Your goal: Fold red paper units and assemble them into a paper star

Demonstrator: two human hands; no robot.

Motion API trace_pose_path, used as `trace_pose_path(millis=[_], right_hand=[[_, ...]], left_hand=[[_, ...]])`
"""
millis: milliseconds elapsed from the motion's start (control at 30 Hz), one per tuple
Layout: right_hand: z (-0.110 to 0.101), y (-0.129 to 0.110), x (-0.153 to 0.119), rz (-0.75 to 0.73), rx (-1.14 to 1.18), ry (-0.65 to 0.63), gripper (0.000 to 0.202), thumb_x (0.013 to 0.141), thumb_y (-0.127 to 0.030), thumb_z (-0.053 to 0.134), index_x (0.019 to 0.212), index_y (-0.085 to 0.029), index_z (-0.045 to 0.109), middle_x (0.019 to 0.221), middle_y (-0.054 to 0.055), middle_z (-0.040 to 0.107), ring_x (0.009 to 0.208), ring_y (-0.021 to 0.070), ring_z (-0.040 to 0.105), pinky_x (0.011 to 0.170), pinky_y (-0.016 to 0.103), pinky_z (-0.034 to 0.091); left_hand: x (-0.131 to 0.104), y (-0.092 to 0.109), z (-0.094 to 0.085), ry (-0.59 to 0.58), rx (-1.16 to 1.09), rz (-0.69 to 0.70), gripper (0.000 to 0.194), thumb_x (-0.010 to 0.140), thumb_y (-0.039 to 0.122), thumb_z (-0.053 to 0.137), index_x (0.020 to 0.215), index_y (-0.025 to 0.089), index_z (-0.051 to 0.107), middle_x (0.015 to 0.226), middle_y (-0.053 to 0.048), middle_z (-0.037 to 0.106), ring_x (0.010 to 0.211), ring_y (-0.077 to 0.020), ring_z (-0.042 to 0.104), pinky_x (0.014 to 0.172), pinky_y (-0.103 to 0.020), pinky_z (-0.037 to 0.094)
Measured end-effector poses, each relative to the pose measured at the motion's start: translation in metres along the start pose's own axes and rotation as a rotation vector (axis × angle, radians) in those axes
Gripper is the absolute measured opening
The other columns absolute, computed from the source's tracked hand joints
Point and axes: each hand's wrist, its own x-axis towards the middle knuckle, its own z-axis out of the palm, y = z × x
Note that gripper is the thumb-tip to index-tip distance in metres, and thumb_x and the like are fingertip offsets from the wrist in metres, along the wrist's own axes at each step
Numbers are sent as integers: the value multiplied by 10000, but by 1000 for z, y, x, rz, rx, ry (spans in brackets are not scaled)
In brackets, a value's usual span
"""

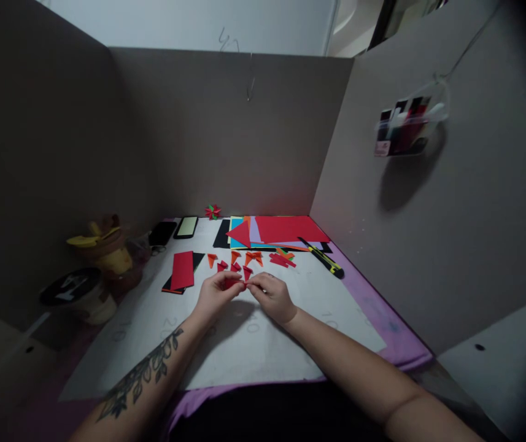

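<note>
Between the fingertips of both hands is a small red piece of paper (231, 283), partly hidden by my fingers. My left hand (219, 293) pinches it from the left. From the other side, my right hand (272, 296) closes thumb and forefinger at its edge. Just beyond my fingers lie several red folded paper pieces (247, 272). Behind those are several orange folded paper pieces (235, 257). Some red, orange and green paper strips (282, 259) lie in a small heap beyond my right hand.
A yellow and black utility knife (326, 261) lies at the right, beside stacked coloured sheets (285, 229). Cut red and black paper (182, 271) lies at left. At the back are a phone (186, 227) and a folded paper star (213, 212). Tubs (78, 298) stand far left; grey partitions surround the table.
</note>
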Motion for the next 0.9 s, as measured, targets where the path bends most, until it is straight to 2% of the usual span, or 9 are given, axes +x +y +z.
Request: trace_pose_path(millis=[133, 333, 467, 667, 800, 900], right_hand=[[3, 0, 0, 28, -1, -31, 131, 850, -204, 486, 816, -207, 612, 768, 45, 621, 747, 171, 564, 701, 306, 456], [5, 4, 2, -15, -99, -151, 130, 857, -176, 425, 776, -193, 525, 763, 50, 551, 772, 184, 503, 740, 319, 416], [5, 1, 5, -2, -102, -155, 136, 858, -184, 413, 738, -199, 475, 722, 34, 505, 727, 177, 479, 693, 302, 400], [2, -4, 5, 33, -27, -145, 158, 843, -209, 438, 686, -204, 450, 678, 11, 484, 668, 153, 454, 649, 283, 385], [1, -1, 4, 185, 123, -100, 207, 829, -283, 488, 644, -192, 467, 651, -1, 493, 638, 131, 465, 621, 265, 395], [4, 3, 4, 511, 407, -133, 243, 829, -398, 502, 712, -186, 501, 604, -24, 504, 510, 94, 452, 461, 208, 354]], left_hand=[[-2, -1, -1, 40, 153, 140, 203, 647, 299, 692, 782, 156, 641, 761, -29, 669, 699, -151, 611, 665, -258, 480], [-1, -7, 0, 57, 212, 254, 223, 662, 209, 646, 808, 184, 478, 748, 28, 550, 671, -98, 538, 637, -211, 415], [0, -4, 1, 22, 115, 199, 300, 653, 178, 641, 817, 204, 391, 690, 65, 484, 601, -77, 502, 594, -197, 386], [-1, 2, -1, -66, -93, 46, 365, 644, 189, 671, 811, 214, 347, 638, 82, 500, 553, -70, 504, 563, -187, 379], [0, 3, -4, -94, -176, -14, 359, 671, 223, 671, 808, 217, 340, 592, 91, 526, 501, -67, 505, 524, -180, 372], [2, 2, -9, -57, -155, 38, 351, 679, 255, 685, 866, 207, 392, 648, 47, 609, 606, -114, 606, 619, -233, 456]])
